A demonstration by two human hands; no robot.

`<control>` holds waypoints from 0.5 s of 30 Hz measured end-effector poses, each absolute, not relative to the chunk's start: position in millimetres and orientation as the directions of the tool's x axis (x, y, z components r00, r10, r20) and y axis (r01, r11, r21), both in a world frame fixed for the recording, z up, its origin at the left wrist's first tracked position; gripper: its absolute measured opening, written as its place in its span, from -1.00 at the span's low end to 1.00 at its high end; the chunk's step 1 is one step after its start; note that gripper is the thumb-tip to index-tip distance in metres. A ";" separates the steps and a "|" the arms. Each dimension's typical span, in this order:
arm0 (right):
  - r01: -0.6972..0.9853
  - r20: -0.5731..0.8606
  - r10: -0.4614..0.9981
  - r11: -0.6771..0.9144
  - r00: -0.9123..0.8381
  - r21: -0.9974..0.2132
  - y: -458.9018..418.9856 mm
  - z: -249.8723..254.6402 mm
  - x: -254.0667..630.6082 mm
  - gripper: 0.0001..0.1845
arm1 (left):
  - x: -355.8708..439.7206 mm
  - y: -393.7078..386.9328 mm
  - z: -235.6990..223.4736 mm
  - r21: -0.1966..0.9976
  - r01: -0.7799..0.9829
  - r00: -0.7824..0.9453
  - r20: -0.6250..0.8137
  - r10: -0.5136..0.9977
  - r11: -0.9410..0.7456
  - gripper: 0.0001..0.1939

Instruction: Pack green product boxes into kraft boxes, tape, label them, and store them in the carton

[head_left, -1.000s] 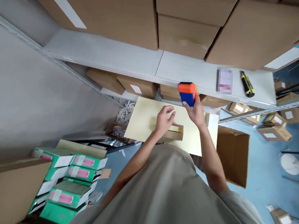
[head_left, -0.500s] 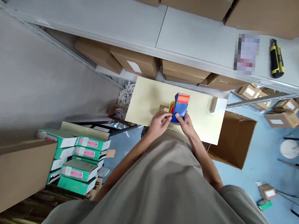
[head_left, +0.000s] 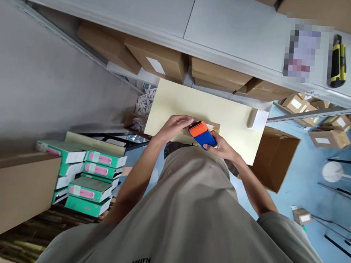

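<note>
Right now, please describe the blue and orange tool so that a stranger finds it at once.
Start at the pale yellow tabletop in front of the grey shelf. Near its front edge lies a small brown carton, and over it the person's right hand grips the tool. Unlike the carton, it is deep blue by the hand and bright orange at the other end.

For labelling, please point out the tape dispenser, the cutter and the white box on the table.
Tape dispenser (head_left: 204, 137): head view, blue body.
Cutter (head_left: 339, 64): head view, handle.
White box (head_left: 258, 119): head view, white side.
</note>
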State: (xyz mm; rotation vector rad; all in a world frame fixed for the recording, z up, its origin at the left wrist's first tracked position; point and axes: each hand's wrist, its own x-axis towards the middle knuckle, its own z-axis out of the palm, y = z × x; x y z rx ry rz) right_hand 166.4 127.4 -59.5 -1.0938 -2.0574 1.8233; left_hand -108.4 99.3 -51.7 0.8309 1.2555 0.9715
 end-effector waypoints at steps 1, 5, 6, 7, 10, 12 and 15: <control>0.409 -0.325 0.614 -0.004 -0.719 -0.912 129.9 -57.9 168.0 -0.46 | -107.4 98.9 -53.7 0.914 -0.124 0.052 -0.382 0.923 0.386 -0.35; 0.457 -0.355 0.570 0.041 -0.741 -0.889 137.3 -54.8 172.5 -0.46 | -103.4 96.4 -64.1 0.914 -0.103 0.069 -0.388 0.919 0.394 -0.40; 0.474 -0.367 0.568 0.046 -0.737 -0.879 138.5 -54.8 173.0 -0.44 | -102.5 95.1 -67.4 0.913 -0.107 0.065 -0.389 0.919 0.394 -0.42; 0.494 -0.380 0.572 0.051 -0.727 -0.868 139.5 -54.9 173.3 -0.43 | -101.6 93.4 -71.1 0.912 -0.112 0.059 -0.390 0.919 0.394 -0.43; 0.552 -0.411 0.581 0.080 -0.702 -0.830 141.7 -54.0 172.9 -0.37 | -97.7 85.7 -83.5 0.911 -0.131 0.012 -0.394 0.919 0.392 -0.47; 0.573 -0.426 0.563 0.108 -0.709 -0.812 143.3 -50.5 172.3 -0.32 | -93.0 78.1 -91.9 0.911 -0.151 -0.064 -0.397 0.915 0.385 -0.47; 0.596 -0.465 0.496 0.140 -0.734 -0.791 147.7 -40.3 172.9 -0.30 | -82.2 64.2 -102.4 0.908 -0.178 -0.197 -0.410 0.891 0.379 -0.43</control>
